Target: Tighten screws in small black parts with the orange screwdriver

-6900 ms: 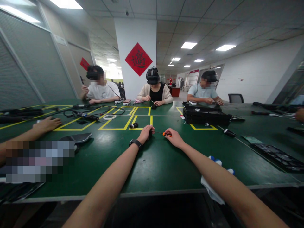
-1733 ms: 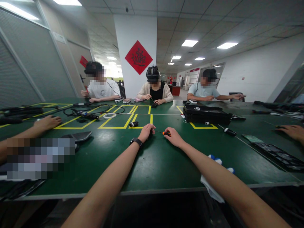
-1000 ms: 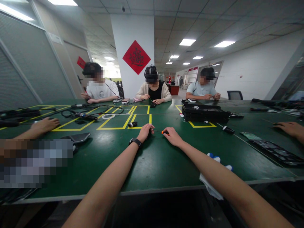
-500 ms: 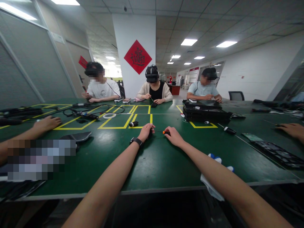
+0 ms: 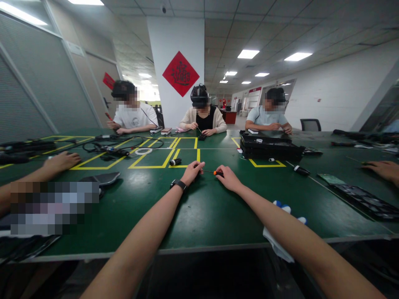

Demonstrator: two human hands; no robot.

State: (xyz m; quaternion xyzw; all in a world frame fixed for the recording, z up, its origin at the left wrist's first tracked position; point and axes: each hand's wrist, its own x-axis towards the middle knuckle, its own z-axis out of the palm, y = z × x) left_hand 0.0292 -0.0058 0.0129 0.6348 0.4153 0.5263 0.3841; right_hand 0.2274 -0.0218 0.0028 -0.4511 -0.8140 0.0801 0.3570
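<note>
My right hand (image 5: pixel 228 177) is closed round the black and orange handle of a screwdriver (image 5: pixel 215 172). The thin shaft points left to the fingers of my left hand (image 5: pixel 191 173), which are pinched together around a small dark object, mostly hidden. Which part the tip touches is too small to tell. Both hands are low over the green table (image 5: pixel 205 220), near its middle. A black cylinder with a white band (image 5: pixel 175 162) lies just beyond my left hand.
Black cases (image 5: pixel 271 147) are stacked beyond my right hand. Gloves (image 5: pixel 277 241) lie under my right forearm. A circuit board (image 5: pixel 358 195) is at right, cables (image 5: pixel 112 150) at back left. Three people sit opposite; other people's hands rest at both sides.
</note>
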